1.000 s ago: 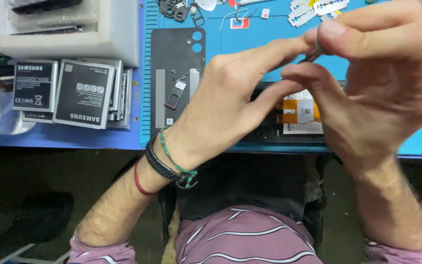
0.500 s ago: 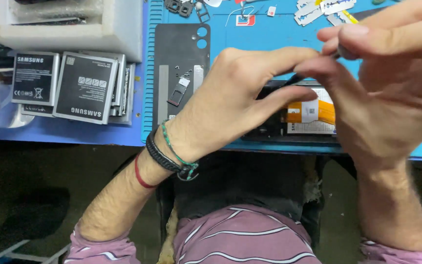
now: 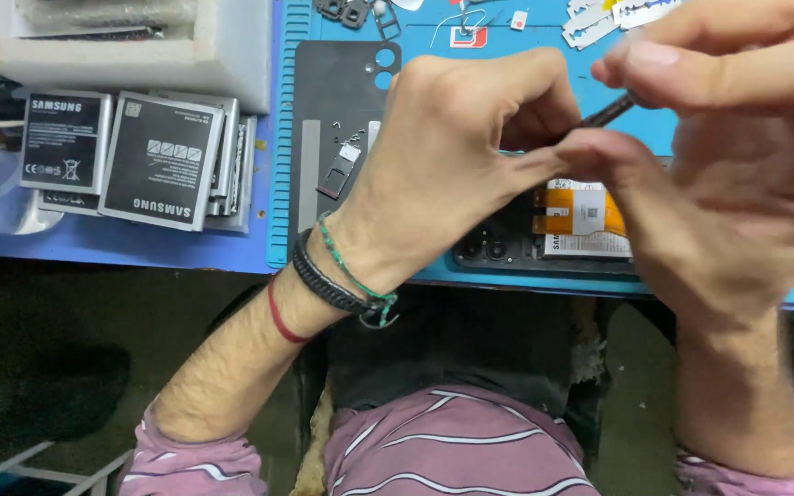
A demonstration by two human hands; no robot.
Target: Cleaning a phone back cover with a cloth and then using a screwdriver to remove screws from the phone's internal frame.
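A: What is seen nearest?

B: A striped purple shirt [image 3: 452,450] is seen at the near edge. Beyond it, the left hand [image 3: 452,174], with braided bracelets [image 3: 337,280] at the wrist, is curled over the opened black phone with orange flex cables [image 3: 572,230].

A: And the other hand?

B: The right hand [image 3: 728,184] is pinched closed on a thin dark metal tool [image 3: 604,115], whose tip is met by the left fingers. Whether something tiny is gripped there cannot be told.

A: What has changed?

B: Since a second ago, the tool has been kept raised above the phone and both hands shifted slightly right; fine work at its tip appears ongoing.

A: Farther off?

B: A black back cover [image 3: 333,119] lies on the blue mat [image 3: 526,41], flat grey batteries [image 3: 130,156] are stacked left, razor blades [image 3: 618,14] far right.
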